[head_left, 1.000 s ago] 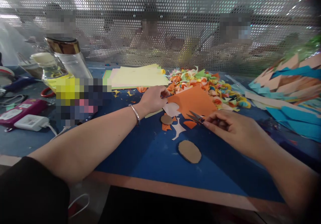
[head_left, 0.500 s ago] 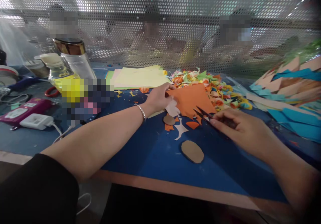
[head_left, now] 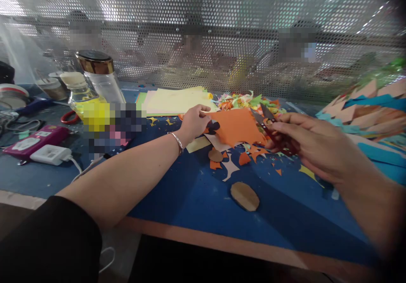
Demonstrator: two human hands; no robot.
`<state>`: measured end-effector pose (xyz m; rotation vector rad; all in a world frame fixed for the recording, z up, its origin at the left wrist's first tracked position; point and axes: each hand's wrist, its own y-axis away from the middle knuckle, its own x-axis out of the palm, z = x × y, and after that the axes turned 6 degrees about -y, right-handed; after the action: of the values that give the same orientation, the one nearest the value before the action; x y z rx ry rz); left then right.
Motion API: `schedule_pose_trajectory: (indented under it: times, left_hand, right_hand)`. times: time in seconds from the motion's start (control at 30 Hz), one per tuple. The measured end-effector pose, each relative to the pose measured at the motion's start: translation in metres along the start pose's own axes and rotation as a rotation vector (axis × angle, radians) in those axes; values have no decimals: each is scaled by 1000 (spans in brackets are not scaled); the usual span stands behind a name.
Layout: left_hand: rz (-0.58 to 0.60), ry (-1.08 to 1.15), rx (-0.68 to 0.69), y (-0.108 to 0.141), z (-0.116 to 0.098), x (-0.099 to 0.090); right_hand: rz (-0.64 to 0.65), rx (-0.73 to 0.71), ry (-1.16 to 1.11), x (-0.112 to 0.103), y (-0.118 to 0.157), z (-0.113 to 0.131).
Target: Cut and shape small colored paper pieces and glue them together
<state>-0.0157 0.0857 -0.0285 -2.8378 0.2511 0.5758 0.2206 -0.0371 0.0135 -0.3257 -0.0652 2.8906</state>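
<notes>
Of the two hands, the left point(head_left: 195, 124) is pinching the orange paper sheet point(head_left: 236, 125) near its left corner, while the right point(head_left: 307, 141) is gripping scissors point(head_left: 268, 130) whose blades are standing apart beside the sheet's right edge. The sheet is spreading above the worktop point(head_left: 190, 202), between the hands.

Some cutting is evidently done: curved orange scraps point(head_left: 256, 152) and a hollow-sided pale scrap point(head_left: 230, 167) are lying near a small cardboard disc point(head_left: 216, 155) and a larger cardboard oval point(head_left: 245, 196) (perhaps both are serving as patterns). Most of the sheet is looking uncut, so much is probably remaining.

The right fingers are partly covering the scissor handles, and whether the blades are biting paper is not showing. A dark shape under the left fingertips is staying unreadable, shadow or cutout. Folded blue and peach papers point(head_left: 364, 101) are running out of frame.
</notes>
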Motion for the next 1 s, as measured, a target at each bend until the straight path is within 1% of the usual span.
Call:
schedule_pose_trajectory:
  times: [0.1, 0.2, 0.23, 0.3, 0.33, 0.4, 0.57, 0.67, 0.8, 0.83, 0.9, 1.0]
  left_hand:
    - [84, -353, 149, 4, -4, -12]
    - [102, -679, 208, 10, -17, -24]
    - [135, -749, 206, 11, -23, -28]
    - [292, -830, 179, 13, -31, -33]
    - [355, -836, 166, 13, -34, -36]
    - [369, -828, 164, 13, -38, -40]
    - [488, -899, 119, 12, -38, -47]
    - [546, -858, 85, 12, -37, -50]
    - [597, -789, 99, 9, -40, -54]
    - [590, -762, 100, 8, -41, -55]
    - [527, -656, 97, 7, -45, -55]
    - [359, -338, 88, 9, -49, -46]
  right_hand:
    - [6, 9, -121, 12, -7, -2]
    - [-14, 8, -138, 17, -10, -8]
    - [-17, 12, -129, 17, -10, -11]
    - [-9, 29, -99, 16, -10, -15]
    - [0, 38, -86, 15, -9, -16]
    - [19, 54, -77, 13, -8, -17]
    - [36, 31, -79, 12, -7, -16]
    - [40, 9, -89, 11, -7, -16]
    - [45, 11, -129, 10, -7, -16]
    - [33, -4, -141, 10, -7, -16]
    - [-12, -55, -174, 11, -7, -15]
    - [-81, -89, -223, 13, -7, -13]
